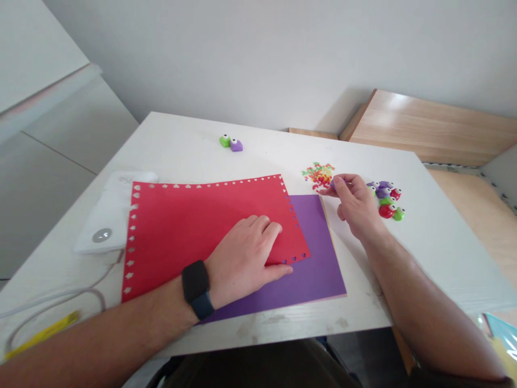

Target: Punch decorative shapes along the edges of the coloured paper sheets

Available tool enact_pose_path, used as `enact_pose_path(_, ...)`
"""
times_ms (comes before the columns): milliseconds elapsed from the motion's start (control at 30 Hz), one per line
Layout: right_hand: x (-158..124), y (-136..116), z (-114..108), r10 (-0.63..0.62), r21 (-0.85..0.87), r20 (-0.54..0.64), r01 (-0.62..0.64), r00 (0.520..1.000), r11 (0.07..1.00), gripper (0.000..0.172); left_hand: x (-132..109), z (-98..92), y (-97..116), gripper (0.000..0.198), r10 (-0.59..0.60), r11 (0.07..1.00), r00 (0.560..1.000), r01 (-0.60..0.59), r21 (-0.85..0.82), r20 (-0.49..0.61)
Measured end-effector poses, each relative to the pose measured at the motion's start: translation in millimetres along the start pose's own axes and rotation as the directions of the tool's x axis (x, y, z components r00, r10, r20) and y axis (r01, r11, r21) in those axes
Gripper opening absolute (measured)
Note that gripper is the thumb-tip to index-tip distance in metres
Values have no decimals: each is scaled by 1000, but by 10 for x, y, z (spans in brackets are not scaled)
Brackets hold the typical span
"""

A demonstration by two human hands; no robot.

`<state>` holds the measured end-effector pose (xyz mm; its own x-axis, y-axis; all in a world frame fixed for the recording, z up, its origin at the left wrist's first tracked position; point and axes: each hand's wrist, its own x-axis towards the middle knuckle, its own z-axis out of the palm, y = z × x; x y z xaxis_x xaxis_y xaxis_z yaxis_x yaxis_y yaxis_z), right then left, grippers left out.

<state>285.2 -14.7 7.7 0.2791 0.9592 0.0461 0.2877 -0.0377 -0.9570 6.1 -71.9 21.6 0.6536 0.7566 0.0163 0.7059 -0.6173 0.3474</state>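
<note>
Red paper (181,226), one sheet with small shapes cut along its edges, lies over one purple sheet (319,253) on a single white table (266,156). Of the two hands, the left hand (248,250) rests on both sheets, its four fingers loosely bent on the red and its thumb spread out over the purple, gripping nothing; one dark watch (196,288) circles that wrist. The right hand (351,199) pinches one small purple piece (333,184) between thumb and fingers, just beyond the purple sheet's far right corner. Beside those fingertips lies one heap of coloured bits (319,176), too many and too small to count. To the right of the hand sits one cluster of eye-topped pieces (386,210), at least eight by colour: three purple, three green and two red, with some overlapping. Two more stand near the far edge, one green piece (224,141) touching one purple eye-topped piece (237,146). On the left lies one white flat device (109,215).
</note>
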Motion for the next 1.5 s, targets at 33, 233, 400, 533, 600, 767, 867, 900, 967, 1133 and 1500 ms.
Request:
enact_pose_path(33, 0, 5, 2, 10, 2, 19, -10, 1000, 1000, 49, -3, 0, 0, 59, 0, 1000, 1000, 0, 1, 2)
enact_pose_path(233, 35, 38, -14, -7, 7, -23, 7, 1000, 1000, 48, -8, -4, -4, 58, 4, 1000, 1000, -4, 0, 4)
enact_pose_path(400, 12, 9, -26, -42, 30, -25, 43, 999, 999, 44, 11, -3, -9, 59, 5, 1000, 1000, -5, -10, 0)
enact_pose_path(533, -14, -17, -18, -48, 34, -7, 48, 999, 998, 44, 5, -5, -11, 60, 6, 1000, 1000, -7, -13, -9)
enact_pose_path(600, -21, -26, -18, -54, 28, 10, 53, 999, 998, 44, 5, -9, -10, 60, 6, 1000, 1000, -6, -17, -5)
enact_pose_path(767, -54, -69, -17, -63, 61, 97, 57, 993, 997, 41, 14, -22, -4, 60, 3, 1000, 1000, -2, -25, 13)
enact_pose_path(867, -88, -106, -7, -43, 75, 156, 32, 987, 997, 41, 15, -28, -2, 62, 2, 1000, 1000, -1, -25, 20)
enact_pose_path(900, -101, -118, -3, -30, 72, 180, 18, 983, 997, 42, 15, -30, -2, 62, 2, 1000, 1000, -1, -25, 20)
enact_pose_path(967, -123, -139, 4, -14, 66, 220, -1, 975, 998, 43, 15, -32, -4, 63, -1, 1000, 1000, 2, -27, 19)
enact_pose_path(1133, -161, -175, 6, 2, 90, 275, -28, 962, 996, 40, 18, -30, -11, 63, 0, 1000, 1000, 1, -30, 21)
enact_pose_path(1500, -125, 15, 8, -152, -72, 280, 179, 948, 981, 33, 22, -25, -14, 62, 5, 1000, 1000, -5, -28, 1)
